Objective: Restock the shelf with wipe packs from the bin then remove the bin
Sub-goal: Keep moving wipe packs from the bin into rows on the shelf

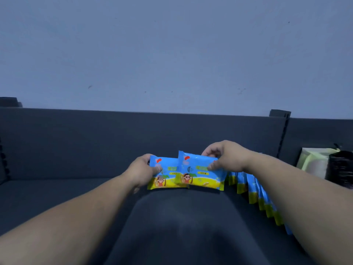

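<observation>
Head view: a person leans over a dark shelf (57, 192), holding 2 wipe packs up side by side near its back panel (133, 142), about midway along. The left hand (140, 171) grips the left wipe pack (166, 178) by its left edge. The right hand (225, 155) pinches the right wipe pack (200, 175) at its upper right corner, fingers (210, 152) on top and thumb on the printed face. The right pack overlaps the left one's right edge. Both stand upright and face the camera; whether their lower edges touch the shelf cannot be told.

Under the right forearm, a row of wipe packs (254, 190) stands on edge and runs from the back of the shelf towards its front right. Restocking looks well under way, with 1 row largely filled and a 2nd apparently starting to its left.

Past the divider at the far right sit a pale green package (313, 161) and a black object (341, 167).

The bin is not identifiable in view, so how many packs remain cannot be judged. These 2 packs are yet to be set down, and removing the bin comes after.
</observation>
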A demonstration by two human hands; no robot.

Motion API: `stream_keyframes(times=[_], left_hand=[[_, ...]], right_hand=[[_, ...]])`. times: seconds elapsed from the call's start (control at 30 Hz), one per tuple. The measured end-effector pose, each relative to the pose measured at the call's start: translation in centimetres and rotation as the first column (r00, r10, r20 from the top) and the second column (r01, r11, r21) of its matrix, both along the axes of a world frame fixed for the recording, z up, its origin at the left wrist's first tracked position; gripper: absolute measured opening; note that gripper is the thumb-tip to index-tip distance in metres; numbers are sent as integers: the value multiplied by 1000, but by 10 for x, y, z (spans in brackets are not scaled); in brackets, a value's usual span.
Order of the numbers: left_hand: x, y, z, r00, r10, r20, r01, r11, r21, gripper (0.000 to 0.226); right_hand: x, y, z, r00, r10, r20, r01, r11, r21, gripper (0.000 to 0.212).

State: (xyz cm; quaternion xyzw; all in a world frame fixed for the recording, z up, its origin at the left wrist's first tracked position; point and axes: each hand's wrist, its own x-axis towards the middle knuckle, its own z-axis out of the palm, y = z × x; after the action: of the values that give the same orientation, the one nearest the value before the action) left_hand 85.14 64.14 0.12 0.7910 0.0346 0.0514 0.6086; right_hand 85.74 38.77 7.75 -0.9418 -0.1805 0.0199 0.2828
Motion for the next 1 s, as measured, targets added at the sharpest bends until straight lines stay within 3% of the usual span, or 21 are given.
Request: stream_keyframes(times=[0.13,0.27,0.47,0.73,0.9,1.0], left_hand=[[26,-3,-8,997,66,25,-69,990,125,11],[38,-2,-9,973,187,137,-224,910,349,9],[39,-7,-16,929,318,188,-361,891,275,16],[39,-3,-9,900,396,183,-430,875,222,19],[26,-1,-7,874,434,220,-478,851,220,19],[14,-4,2,860,391,329,-481,837,260,12]], right_hand=[[28,15,-17,997,69,-32,-70,997,-36,28],[54,34,-40,993,45,105,-38,997,-73,29],[60,39,-55,966,96,242,-19,954,-300,62],[61,54,-61,962,6,273,10,998,-57,63],[50,42,-52,953,-88,289,103,994,-37,66],[35,27,-47,937,-156,314,186,980,-70,60]])
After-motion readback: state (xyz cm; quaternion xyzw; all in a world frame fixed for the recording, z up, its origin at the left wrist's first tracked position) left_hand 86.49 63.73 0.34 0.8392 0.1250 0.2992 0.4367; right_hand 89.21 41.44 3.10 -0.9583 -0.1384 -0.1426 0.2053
